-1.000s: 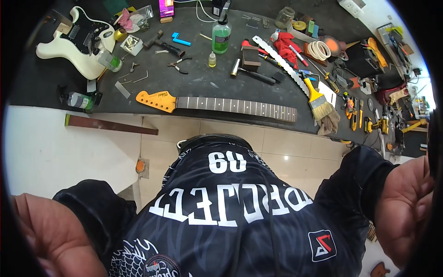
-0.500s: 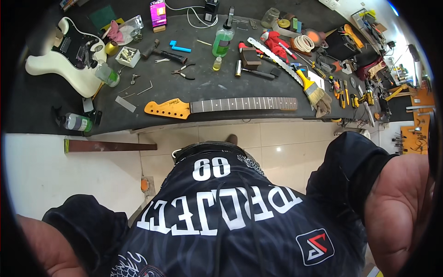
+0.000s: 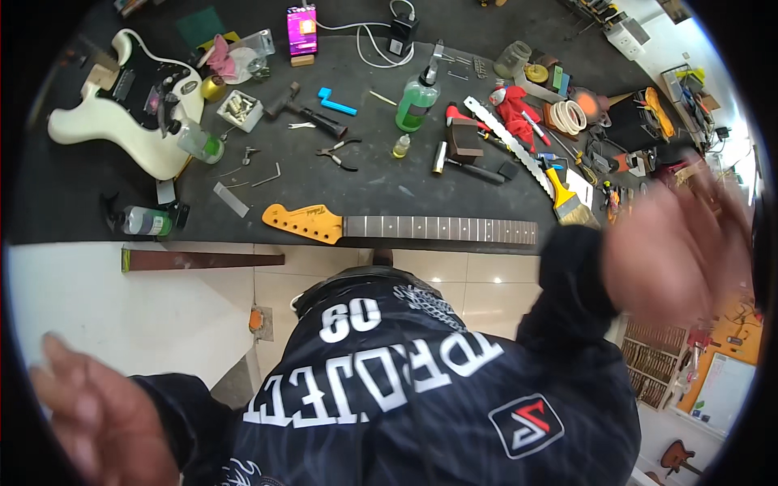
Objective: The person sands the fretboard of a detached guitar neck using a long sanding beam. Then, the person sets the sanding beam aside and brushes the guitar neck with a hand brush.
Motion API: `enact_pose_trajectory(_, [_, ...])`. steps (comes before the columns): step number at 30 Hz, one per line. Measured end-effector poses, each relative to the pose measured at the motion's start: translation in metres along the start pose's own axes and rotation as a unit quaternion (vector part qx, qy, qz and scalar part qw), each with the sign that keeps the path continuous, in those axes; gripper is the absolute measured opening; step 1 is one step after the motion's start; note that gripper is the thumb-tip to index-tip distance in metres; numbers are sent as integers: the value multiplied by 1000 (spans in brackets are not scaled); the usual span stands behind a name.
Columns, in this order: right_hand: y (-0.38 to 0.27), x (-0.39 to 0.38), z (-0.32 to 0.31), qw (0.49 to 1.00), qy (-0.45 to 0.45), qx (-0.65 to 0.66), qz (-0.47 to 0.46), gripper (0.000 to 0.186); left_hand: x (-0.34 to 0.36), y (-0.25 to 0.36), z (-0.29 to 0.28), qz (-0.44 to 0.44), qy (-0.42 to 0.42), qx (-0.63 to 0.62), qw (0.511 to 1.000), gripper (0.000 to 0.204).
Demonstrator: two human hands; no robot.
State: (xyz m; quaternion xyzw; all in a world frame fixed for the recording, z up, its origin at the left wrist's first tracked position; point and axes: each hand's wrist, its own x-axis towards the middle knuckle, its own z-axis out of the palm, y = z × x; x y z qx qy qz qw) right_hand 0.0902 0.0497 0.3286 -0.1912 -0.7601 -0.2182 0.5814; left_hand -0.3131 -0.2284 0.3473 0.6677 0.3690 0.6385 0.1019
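Observation:
My left hand (image 3: 101,413) is raised at the lower left, fingers loosely bent and apart, with nothing visible in it. My right hand (image 3: 681,251) is up at the right, smeared by motion, so its fingers cannot be made out; in the picture it overlaps the bench's right end. A guitar neck with an orange headstock (image 3: 304,223) and a dark fretboard (image 3: 442,229) lies along the bench's front edge, touched by neither hand. Near its right end rests a yellow-handled paintbrush (image 3: 571,206), beside a long white notched straightedge (image 3: 510,146).
A white guitar body (image 3: 105,121) lies at the bench's left. Spray bottles (image 3: 417,101), a hammer (image 3: 478,170), pliers (image 3: 338,154), a blue string winder (image 3: 336,103) and a white tub of small parts (image 3: 240,110) are spread over the dark bench. A phone (image 3: 301,31) stands at the back.
Both hands have come further into view, the right one swinging inward and blurring. The head view has shifted, so the bench appears lower and slightly to the right.

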Motion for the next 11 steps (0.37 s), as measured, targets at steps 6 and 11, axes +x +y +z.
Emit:
enact_pose_trajectory(6, [77, -225, 233, 907, -295, 134, 270, 100, -126, -96, 75, -460, 133, 266, 836, 61])
enact_pose_trajectory(11, [61, -256, 334, 889, -228, 176, 355, 102, -288, -89, 71, -634, 144, 267, 711, 59])
